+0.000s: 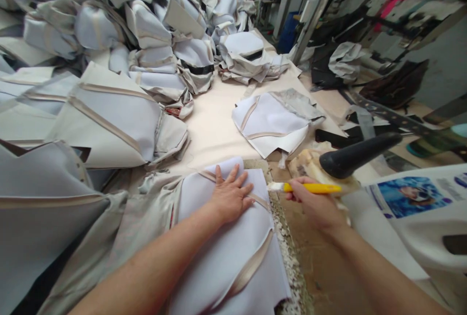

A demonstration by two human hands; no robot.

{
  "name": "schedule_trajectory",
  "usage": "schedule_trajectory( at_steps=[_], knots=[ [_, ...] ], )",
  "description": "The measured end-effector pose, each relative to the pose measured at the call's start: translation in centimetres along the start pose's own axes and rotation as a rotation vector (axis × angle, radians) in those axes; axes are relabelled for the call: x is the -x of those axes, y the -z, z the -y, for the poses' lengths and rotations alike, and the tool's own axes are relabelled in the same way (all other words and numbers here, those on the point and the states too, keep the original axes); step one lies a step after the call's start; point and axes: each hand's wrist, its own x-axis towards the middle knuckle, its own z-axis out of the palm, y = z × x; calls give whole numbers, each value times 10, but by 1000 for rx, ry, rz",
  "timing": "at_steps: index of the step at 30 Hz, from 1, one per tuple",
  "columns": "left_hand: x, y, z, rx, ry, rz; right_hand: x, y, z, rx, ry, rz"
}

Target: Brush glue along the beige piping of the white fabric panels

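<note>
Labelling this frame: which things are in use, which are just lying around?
In use:
left hand flat on white fabric piece
right hand holding yellow-handled brush

Lying about:
pile of sewn covers
loose fabric panel
black handle
printed sheet

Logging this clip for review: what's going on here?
A person's left hand lies flat on a pale fabric piece with beige tape seams at the table edge. The right hand holds a yellow-handled brush beside it, bristles towards the fabric. Heaps of similar sewn pieces fill the table behind.
</note>
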Motion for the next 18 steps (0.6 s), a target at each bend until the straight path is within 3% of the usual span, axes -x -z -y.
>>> schedule_trajectory(
  at_steps=[3,6,14,18],
  knots=[
    [0,-1,0,15,4,-12,-34,-26,-5,-16,43,-31],
    [0,-2,1,21,2,-16,-49,-36,-7,36,63,-42],
    [1,-8,3,32,-3,-65,10,-14,-3,218,-92,162],
    [1,-10,4,32,1,-84,-8,-20,1,238,-66,120]
  ],
)
